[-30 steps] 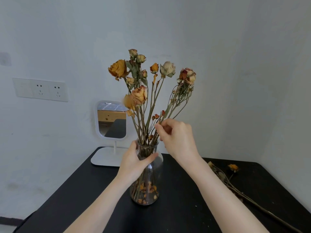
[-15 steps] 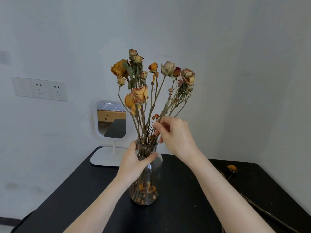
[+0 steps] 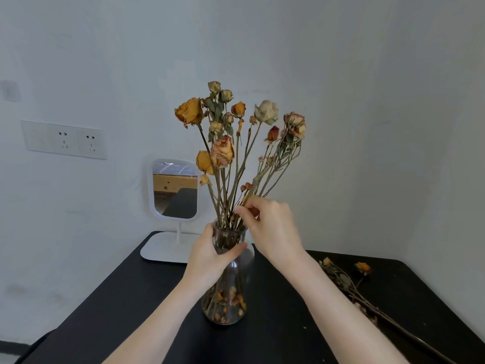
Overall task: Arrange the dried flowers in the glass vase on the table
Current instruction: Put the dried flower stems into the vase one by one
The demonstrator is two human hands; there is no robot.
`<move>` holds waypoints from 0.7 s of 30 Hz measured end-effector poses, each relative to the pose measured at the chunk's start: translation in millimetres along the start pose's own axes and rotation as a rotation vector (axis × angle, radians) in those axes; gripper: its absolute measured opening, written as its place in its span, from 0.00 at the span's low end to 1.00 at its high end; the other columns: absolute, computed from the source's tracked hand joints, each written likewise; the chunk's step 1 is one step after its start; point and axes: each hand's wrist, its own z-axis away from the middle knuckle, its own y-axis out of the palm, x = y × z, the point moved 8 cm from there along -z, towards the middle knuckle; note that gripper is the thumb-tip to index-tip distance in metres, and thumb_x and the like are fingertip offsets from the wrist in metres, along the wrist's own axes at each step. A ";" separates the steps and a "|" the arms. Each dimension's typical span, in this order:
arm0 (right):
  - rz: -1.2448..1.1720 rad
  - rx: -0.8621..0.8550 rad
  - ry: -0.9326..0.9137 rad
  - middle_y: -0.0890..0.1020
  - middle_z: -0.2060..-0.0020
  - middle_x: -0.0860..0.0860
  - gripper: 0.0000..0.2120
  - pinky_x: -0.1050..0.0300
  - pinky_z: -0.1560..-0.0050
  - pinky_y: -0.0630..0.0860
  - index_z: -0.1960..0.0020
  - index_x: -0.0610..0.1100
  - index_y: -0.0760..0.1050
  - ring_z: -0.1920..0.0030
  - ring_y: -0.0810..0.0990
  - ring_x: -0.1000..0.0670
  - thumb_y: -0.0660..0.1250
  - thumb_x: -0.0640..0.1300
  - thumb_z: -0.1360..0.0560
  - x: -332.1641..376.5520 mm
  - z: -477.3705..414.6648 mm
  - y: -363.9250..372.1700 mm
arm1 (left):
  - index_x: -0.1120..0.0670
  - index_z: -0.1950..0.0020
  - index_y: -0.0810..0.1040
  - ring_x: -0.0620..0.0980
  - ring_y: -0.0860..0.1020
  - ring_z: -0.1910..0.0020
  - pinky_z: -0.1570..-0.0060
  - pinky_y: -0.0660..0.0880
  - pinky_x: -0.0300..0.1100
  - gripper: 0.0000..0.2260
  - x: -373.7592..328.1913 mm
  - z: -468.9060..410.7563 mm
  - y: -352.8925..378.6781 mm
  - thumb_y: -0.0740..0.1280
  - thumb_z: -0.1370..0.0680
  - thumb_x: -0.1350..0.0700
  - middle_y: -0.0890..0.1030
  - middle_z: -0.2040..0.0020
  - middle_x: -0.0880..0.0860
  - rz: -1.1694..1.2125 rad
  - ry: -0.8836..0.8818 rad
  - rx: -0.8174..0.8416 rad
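Dried flowers (image 3: 222,151): one bunch, standing upright in the glass vase (image 3: 232,290) at the middle of the table, stems fanning out above the mouth; roughly a dozen heads show, the exact count unclear where they overlap. They include one large orange bloom at upper left, one peach bloom lower down, one pale cream bloom at upper right and one small red bud beside it. Fallen petals lie in the bottom of the vase. Items, left to right: wall socket plate (image 3: 64,140), one, white, with two outlets showing. Mirror (image 3: 174,189), one, white-framed, on a thin post and flat white base, at the far left edge of the table and behind the vase. Table (image 3: 118,311), one, black top. Left hand (image 3: 210,258), one, wrapped round the neck of the vase, thumb across the front of the glass, grasping it. Vase, one, clear, narrow neck, wider body, upright on the table. Right hand (image 3: 273,227), one, just above the vase mouth, fingers curled, thumb and fingertips pinching a stem of the bunch. Loose stems (image 3: 349,282), lying flat on the table at right, well apart from the vase; two small orange heads show, stem count unclear.
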 end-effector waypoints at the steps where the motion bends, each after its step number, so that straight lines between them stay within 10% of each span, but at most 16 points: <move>1: 0.021 0.019 0.011 0.81 0.63 0.52 0.10 0.63 0.64 0.74 0.54 0.46 0.80 0.66 0.77 0.56 0.64 0.51 0.24 -0.3 2.1 5.9 | 0.48 0.36 0.70 0.39 0.75 0.45 0.54 0.69 0.28 0.26 -0.1 0.1 -0.4 0.73 0.31 0.48 0.77 0.46 0.40 0.008 0.000 -0.002; 21: -0.166 -0.108 0.132 0.78 0.70 0.55 0.09 0.64 0.64 0.77 0.50 0.46 0.80 0.69 0.78 0.57 0.65 0.50 0.24 -4.8 1.3 2.5 | 0.46 0.37 0.69 0.37 0.74 0.46 0.56 0.69 0.26 0.25 2.6 0.6 -0.1 0.73 0.31 0.47 0.77 0.47 0.39 0.023 -0.010 0.004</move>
